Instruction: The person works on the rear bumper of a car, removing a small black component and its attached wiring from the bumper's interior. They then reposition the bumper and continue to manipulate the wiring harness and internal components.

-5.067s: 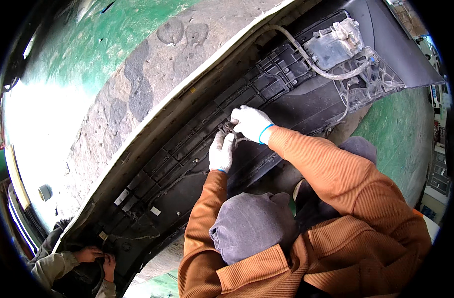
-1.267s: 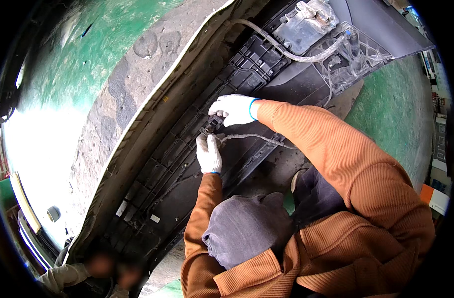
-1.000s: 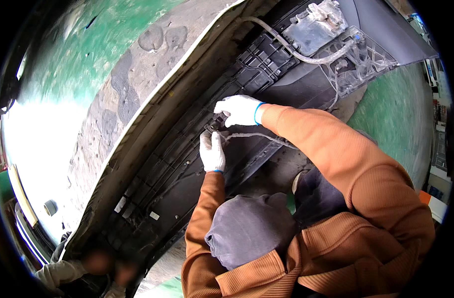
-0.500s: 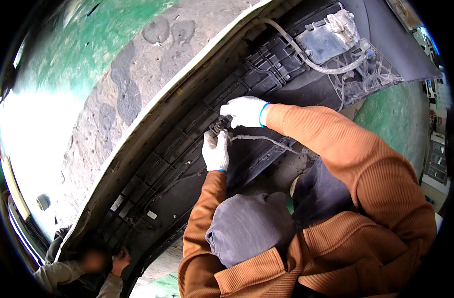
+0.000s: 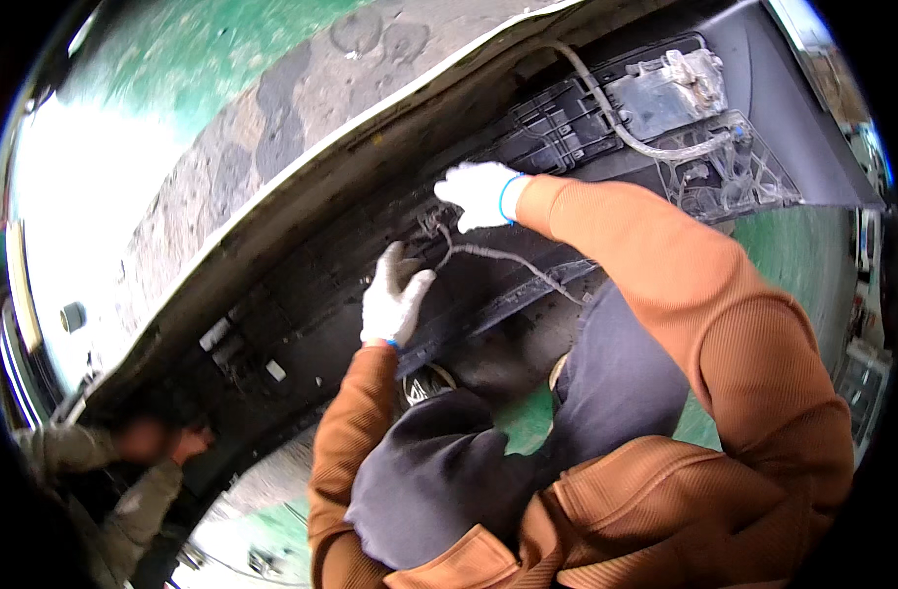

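A long curved bumper-like panel point(image 5: 307, 294), dark plastic inside with a pale rim, stretches diagonally before me. A dusty cable point(image 5: 508, 257) runs across it to a small dark connector-like piece point(image 5: 431, 220) near its middle. My left hand point(image 5: 393, 304), in a white glove, hovers just below and left of that piece, thumb and fingers spread, holding nothing. Above and right of it is my gloved right hand point(image 5: 480, 194), fingers loosely stretched toward the left; nothing shows in them. Both hands look apart from the connector-like piece.
A grey hose point(image 5: 606, 110) curves past a dusty box-shaped unit point(image 5: 665, 100) at the panel's upper right. Another person's hand point(image 5: 192, 444) is at the lower left end. My knees are close to the near edge. A roll point(image 5: 73, 316) lies on the floor at far left.
Both hands have come away from the connector-like piece. The left has moved left and spread its fingers; the right has lifted off upward. My view has shifted, showing more of my legs.
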